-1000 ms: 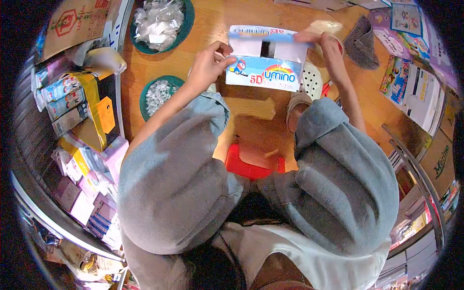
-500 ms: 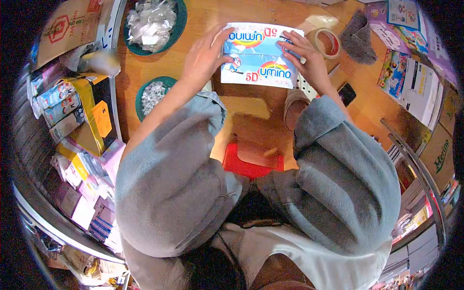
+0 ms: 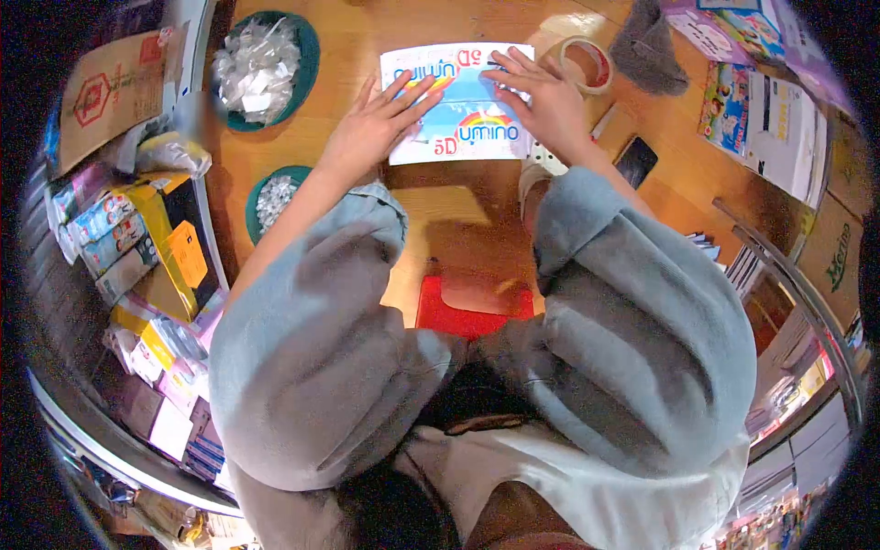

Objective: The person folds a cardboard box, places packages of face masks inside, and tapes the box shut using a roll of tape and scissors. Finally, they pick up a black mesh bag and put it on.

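A white and blue printed cardboard box [image 3: 477, 112] lies in front of me, its top showing two panels with "5D Umino" lettering and rainbows that meet at a seam. Across its left part my left hand [image 3: 378, 121] rests open, fingers spread over the upper panel and the seam. My right hand [image 3: 543, 99] lies at the upper right of the same box, open, with fingertips on the upper panel near the seam. Just beyond that hand stands a roll of tape [image 3: 587, 66].
Two green bowls hold clear plastic scraps [image 3: 261, 69] and small pale pieces [image 3: 275, 203]. A grey cloth [image 3: 649, 50], a phone [image 3: 636, 162] and a white-and-blue carton [image 3: 779, 137] are on the right. Packaged goods [image 3: 115, 229] fill the left side. A red stool [image 3: 472, 312] is below.
My hands have shifted from the box's side edges inward, and the fingers now lie flatter across its top. The whole scene sits slightly further left in view.
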Tool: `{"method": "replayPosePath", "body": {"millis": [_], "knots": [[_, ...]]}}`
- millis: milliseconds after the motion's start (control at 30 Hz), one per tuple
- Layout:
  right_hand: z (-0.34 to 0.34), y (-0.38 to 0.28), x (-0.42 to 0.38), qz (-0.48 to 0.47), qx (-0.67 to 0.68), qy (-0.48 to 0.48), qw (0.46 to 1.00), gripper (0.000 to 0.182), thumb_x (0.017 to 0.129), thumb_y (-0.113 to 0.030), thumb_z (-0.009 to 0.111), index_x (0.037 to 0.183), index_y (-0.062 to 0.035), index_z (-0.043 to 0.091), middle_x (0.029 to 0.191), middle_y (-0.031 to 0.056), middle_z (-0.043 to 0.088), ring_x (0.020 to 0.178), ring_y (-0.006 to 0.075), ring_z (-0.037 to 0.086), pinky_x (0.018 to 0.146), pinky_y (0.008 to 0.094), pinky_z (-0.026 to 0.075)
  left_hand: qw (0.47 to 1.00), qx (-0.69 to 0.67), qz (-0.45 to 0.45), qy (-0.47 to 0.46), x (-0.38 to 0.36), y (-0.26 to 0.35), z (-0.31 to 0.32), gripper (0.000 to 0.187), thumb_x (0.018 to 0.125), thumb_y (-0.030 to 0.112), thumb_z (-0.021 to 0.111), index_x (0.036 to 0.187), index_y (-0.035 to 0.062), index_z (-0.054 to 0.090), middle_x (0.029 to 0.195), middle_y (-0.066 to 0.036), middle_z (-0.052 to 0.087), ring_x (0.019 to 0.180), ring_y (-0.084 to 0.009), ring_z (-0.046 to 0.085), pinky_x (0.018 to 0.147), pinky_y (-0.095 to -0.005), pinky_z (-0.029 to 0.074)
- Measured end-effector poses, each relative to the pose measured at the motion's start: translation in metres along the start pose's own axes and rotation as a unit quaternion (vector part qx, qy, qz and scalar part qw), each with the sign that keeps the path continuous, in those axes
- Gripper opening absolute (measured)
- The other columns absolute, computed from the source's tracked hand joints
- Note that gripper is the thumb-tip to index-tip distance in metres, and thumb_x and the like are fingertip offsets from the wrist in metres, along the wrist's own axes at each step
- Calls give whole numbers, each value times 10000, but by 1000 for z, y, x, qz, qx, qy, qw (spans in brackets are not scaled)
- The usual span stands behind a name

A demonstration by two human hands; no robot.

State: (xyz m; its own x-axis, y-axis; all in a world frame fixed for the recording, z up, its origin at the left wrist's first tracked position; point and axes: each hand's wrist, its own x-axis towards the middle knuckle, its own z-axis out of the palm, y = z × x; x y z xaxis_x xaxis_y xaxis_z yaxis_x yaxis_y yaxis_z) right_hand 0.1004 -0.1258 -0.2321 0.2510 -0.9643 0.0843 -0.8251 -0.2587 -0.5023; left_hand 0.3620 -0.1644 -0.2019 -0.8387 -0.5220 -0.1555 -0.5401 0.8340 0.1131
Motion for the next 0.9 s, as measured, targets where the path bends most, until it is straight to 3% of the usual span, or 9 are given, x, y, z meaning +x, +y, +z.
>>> {"method": "replayPosePath", "body": {"millis": [133,167,267,333,400,500,733,833,900], "knots": [[0,0,-2,-16,13,25,999,264,816,-276,562,1072,-233,610,1219,-47,530,1207,136,418,1003,445,310,1000,-14,-15,-22,-1,5,1,622,815,412,489,1373,236,276,1436,35,238,1326,-222,211,1028,-532,223],[-1,5,-1,-60,40,42,996,243,817,-202,570,1054,-178,618,1220,14,532,1161,176,465,952,400,371,1000,-14,-14,-15,-2,5,3,631,810,413,495,1374,236,273,1441,43,223,1323,-215,221,1018,-542,236],[-16,30,-9,49,232,118,964,226,813,-127,566,1031,-100,618,1180,86,553,1070,225,535,874,351,425,999,-6,-26,-33,0,7,-3,633,807,413,499,1373,236,275,1440,41,227,1320,-212,227,1016,-535,246],[-34,52,-16,162,226,228,933,227,818,-89,549,1034,-32,588,1113,140,575,977,246,580,816,327,447,999,-21,-30,-27,0,8,-2,632,806,410,504,1371,235,279,1439,42,229,1319,-215,230,1016,-531,250],[-27,100,-29,246,166,291,910,303,827,-201,581,1048,5,559,1050,162,589,951,243,581,835,336,437,999,-27,-30,-26,-1,8,-2,631,805,406,508,1369,234,283,1438,41,231,1317,-220,233,1016,-524,255],[-17,142,-46,391,189,155,887,413,815,-325,599,1053,7,545,1049,185,578,936,257,574,850,343,428,999,-29,-31,-26,-1,8,-2,630,805,400,513,1369,232,285,1437,36,235,1316,-233,235,1014,-511,266],[18,162,-52,410,250,-40,876,390,839,-360,535,944,13,574,820,126,610,676,224,594,664,369,471,998,-48,-28,-23,-2,7,-1,635,806,383,522,1371,216,283,1437,16,237,1314,-248,235,1004,-480,290],[17,149,-52,381,313,83,866,329,867,-293,490,980,9,556,777,110,602,573,182,579,546,329,478,999,-40,-25,-12,-2,6,0,644,802,415,513,1370,220,279,1431,25,246,1312,-232,237,994,-470,322],[-3,126,-47,413,408,88,809,303,876,-261,474,1020,-1,535,747,101,596,554,164,580,499,289,474,999,-42,-23,-13,-1,6,0,643,803,412,514,1369,213,282,1430,18,248,1314,-232,234,996,-465,321]]}}
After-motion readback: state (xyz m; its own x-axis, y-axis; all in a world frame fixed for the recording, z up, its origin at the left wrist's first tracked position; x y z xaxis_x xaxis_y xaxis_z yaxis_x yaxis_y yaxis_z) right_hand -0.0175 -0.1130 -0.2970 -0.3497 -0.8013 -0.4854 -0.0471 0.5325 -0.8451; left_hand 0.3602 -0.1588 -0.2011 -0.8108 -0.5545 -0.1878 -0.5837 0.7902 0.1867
